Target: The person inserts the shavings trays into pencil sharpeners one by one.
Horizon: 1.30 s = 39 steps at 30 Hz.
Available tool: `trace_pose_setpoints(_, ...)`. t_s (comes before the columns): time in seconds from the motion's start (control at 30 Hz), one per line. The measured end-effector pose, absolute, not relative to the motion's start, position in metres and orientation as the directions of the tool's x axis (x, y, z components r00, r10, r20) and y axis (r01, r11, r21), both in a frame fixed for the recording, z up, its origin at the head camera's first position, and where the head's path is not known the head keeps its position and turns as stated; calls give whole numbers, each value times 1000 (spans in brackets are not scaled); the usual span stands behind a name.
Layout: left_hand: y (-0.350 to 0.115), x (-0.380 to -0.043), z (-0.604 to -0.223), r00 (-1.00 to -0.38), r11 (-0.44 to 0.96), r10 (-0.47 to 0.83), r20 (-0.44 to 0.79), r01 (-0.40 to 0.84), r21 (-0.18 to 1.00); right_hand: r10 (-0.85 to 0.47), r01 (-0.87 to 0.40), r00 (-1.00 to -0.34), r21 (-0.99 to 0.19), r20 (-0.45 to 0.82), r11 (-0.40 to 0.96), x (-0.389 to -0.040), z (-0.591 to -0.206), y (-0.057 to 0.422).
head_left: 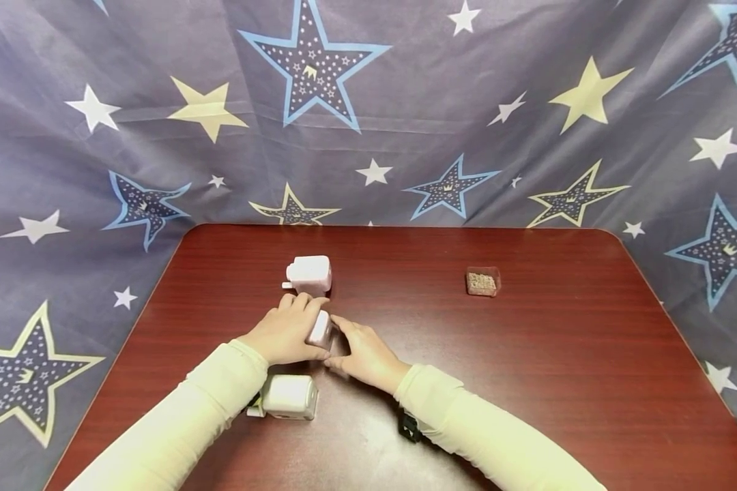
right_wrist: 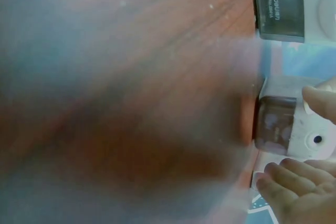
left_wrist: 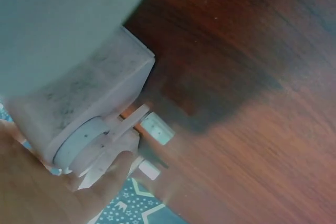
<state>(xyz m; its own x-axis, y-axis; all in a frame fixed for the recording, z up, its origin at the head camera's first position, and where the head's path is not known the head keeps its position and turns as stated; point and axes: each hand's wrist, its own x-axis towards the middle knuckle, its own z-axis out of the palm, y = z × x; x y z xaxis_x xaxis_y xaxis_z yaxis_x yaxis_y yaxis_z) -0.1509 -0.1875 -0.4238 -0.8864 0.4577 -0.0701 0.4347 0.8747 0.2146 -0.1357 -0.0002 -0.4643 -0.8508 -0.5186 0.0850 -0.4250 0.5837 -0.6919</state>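
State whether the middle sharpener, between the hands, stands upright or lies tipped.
The middle sharpener is upright: the right wrist view shows its dark panel nearest the table, its round hole above.

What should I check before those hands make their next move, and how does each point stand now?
1. Left hand on the middle sharpener: ok, fingers curled over it.
2. Right hand touching it: cannot tell; it sits beside the front, contact unclear.
3. Hole in its front uncovered: ok in the right wrist view.
4. Left hand clear of the far sharpener: cannot tell; they overlap in the head view.
5. Near sharpener upright: ok.
6. Box away from both hands: ok, well off to the right.
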Motion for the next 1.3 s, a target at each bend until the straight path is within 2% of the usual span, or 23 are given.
trace_pose_setpoints(0.33, -187, -147, -414, -881, 871, 472, -45, 458, 175, -556, -479, -824, -660, 110, 579, -136, -444, 11)
trace_pose_setpoints(0.53, -185, -145, -409, -866, 858, 500, -27, 491, 151, -578, -547, -796, -625, 181, 557, -133, -430, 21)
trace_pose_setpoints(0.83, -178, -141, -395, -835, 829, 551, 4, 547, 116, -608, -600, -766, -574, 211, 557, -127, -411, 41)
trace_pose_setpoints(1.3, -169, -141, -356, -782, 782, 623, -5, 622, 19, -562, -576, -803, -501, 199, 645, -139, -392, 89)
